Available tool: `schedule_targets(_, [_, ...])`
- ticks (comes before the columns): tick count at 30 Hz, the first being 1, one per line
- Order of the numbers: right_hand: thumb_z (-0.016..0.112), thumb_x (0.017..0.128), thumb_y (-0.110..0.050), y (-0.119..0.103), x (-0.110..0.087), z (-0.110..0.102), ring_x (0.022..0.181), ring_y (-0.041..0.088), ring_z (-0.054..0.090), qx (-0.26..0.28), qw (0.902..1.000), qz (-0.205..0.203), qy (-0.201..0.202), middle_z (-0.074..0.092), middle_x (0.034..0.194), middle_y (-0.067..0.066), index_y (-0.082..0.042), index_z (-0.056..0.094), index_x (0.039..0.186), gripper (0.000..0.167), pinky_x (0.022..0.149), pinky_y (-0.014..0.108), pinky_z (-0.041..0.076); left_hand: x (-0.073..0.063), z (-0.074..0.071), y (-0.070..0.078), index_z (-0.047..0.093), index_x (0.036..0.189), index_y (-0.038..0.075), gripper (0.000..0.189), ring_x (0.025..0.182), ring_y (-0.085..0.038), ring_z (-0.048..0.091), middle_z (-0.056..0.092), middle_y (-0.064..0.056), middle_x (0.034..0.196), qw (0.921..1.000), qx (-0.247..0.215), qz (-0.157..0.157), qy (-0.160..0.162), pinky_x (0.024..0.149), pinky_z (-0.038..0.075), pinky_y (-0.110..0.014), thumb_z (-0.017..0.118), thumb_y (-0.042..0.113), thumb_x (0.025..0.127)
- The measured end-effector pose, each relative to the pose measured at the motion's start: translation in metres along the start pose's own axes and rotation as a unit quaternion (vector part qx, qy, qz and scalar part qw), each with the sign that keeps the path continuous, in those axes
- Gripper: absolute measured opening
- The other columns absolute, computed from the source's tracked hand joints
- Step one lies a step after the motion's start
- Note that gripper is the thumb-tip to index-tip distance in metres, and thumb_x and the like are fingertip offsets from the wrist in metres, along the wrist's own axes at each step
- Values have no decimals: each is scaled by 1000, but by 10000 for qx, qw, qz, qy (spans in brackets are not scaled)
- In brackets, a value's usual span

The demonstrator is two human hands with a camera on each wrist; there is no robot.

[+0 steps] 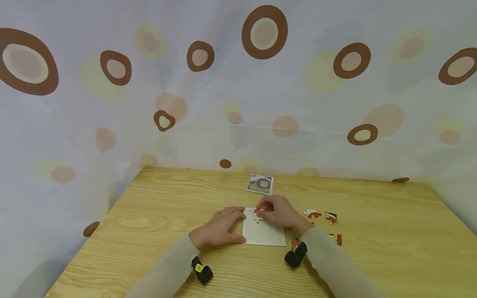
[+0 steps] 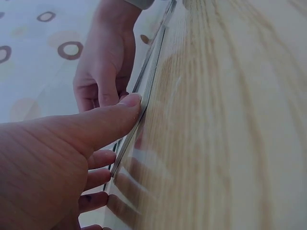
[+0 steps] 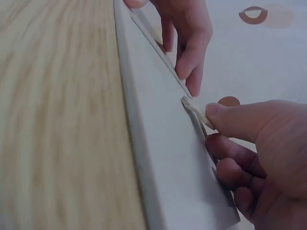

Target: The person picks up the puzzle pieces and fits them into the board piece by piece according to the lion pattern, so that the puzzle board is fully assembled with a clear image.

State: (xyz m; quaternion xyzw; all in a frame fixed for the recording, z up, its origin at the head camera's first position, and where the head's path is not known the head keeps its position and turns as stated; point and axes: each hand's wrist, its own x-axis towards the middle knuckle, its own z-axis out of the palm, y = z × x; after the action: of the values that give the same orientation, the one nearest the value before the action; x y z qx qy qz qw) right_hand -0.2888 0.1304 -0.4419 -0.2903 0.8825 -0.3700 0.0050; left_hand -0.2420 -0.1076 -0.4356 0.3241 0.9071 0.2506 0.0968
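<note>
A white puzzle board [image 1: 263, 236] lies on the wooden table between both hands. My left hand [image 1: 220, 227] touches the board's left edge, thumb at the near corner and spread fingertips farther up. Over the board's upper part, my right hand [image 1: 278, 212] pinches a puzzle piece [image 1: 257, 217], pale with some pink-red, between thumb and fingers. In the right wrist view the piece [image 3: 197, 112] is tilted close to the board's surface [image 3: 160, 124]; whether it touches there I cannot tell. The left thumb [image 2: 110, 122] lies against the board edge in the left wrist view.
Behind the board lies a square picture card [image 1: 260, 184] with a lion on it. Several loose puzzle pieces [image 1: 312, 213] are scattered right of the board, some partly hidden by the right forearm. A patterned cloth [image 1: 238, 82] hangs behind the table [image 1: 167, 198].
</note>
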Motion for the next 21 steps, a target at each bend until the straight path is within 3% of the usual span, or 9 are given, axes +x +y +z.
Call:
schedule_targets(9, [71,86,-13,-12,8,8,65,8,47,-41,9994,253,-212,57,71,-3,-12,70,89,3,60,21,39,0,-1,-1,49,132,11,56,141,-32,29,34,-10,153,10000,39,31,-40,110,24,-57,68,40,89])
schedule_targets(21, [72,83,-10,-21,17,10,56,8,43,-351,9973,552,-330,50,61,-4,-10,70,85,3,54,21,34,-1,-1,-1,50,132,11,55,141,-32,30,35,-9,153,10000,53,36,-22,110,25,-58,68,39,89])
